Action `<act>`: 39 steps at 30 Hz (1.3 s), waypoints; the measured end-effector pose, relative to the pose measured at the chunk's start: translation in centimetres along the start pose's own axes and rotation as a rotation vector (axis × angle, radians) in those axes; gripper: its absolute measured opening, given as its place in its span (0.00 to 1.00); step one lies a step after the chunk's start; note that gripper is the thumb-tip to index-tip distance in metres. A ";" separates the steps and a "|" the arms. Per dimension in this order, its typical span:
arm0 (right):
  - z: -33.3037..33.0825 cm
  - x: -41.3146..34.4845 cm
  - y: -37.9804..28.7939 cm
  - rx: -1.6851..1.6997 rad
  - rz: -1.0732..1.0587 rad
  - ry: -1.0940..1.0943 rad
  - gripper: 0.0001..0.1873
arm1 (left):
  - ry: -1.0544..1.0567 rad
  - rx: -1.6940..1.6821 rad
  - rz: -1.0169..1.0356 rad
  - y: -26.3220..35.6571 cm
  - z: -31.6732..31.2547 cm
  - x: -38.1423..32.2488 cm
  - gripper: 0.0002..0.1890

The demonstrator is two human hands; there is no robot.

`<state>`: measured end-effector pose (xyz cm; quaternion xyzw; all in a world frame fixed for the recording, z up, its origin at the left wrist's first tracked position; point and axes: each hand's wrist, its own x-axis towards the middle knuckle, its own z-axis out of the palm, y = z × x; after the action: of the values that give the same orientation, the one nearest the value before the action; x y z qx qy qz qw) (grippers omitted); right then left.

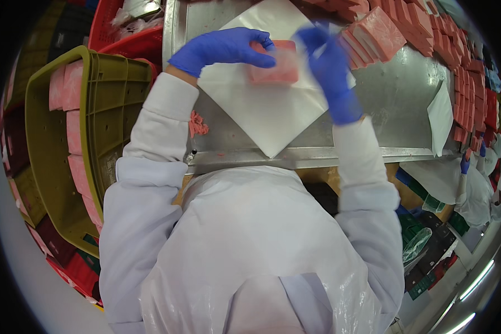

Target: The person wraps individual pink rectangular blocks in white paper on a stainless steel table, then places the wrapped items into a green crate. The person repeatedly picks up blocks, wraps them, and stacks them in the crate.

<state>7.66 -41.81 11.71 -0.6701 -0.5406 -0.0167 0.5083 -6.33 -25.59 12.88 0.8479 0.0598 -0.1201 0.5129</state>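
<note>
A pink rectangular block (277, 76), which looks like pressed meat, rests on a white wrapping sheet (254, 112) laid cornerwise on the metal table. My left hand (227, 48), in a blue glove, reaches over the block's left side. Its thumb and curled fingers are apart, and whether they press on the block is unclear. A pale, see-through blur lies over the block's middle; it may be thin film. To the block's right, my right hand (330, 71), also blue-gloved, is smeared by motion. Something whitish shows at its fingers, but I cannot make out a grip.
Stacked pink blocks (380, 33) fill the table's back right. A folded white sheet (440, 119) lies right. Pink scraps (198, 124) sit near my left sleeve. At left stand an olive crate (117, 92) holding pink blocks and a red crate (129, 46). A person's gloved hand (464, 165) appears far right.
</note>
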 end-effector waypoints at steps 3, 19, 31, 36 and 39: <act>2.2 2.0 3.5 -0.126 0.565 -0.380 0.13 | 0.402 0.154 -0.441 -1.8 1.8 4.6 0.19; 1.2 -7.0 -0.2 -0.066 0.945 0.151 0.45 | 0.771 0.659 -0.345 0.4 10.6 6.4 0.15; 7.3 -6.3 -3.1 -0.738 0.175 -0.242 0.29 | 0.582 0.429 -0.201 -7.9 5.8 -4.3 0.13; 4.7 -5.7 -0.9 0.373 0.723 -0.024 0.28 | 0.884 0.099 0.011 0.3 12.2 -1.0 0.10; 2.4 -3.1 2.3 -0.144 0.814 -0.030 0.26 | 0.919 0.101 0.093 -1.7 11.3 0.9 0.12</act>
<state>6.81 -42.14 7.28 -0.8633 -0.2361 0.1576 0.4172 -7.50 -34.76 6.14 0.8389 0.2370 0.2882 0.3963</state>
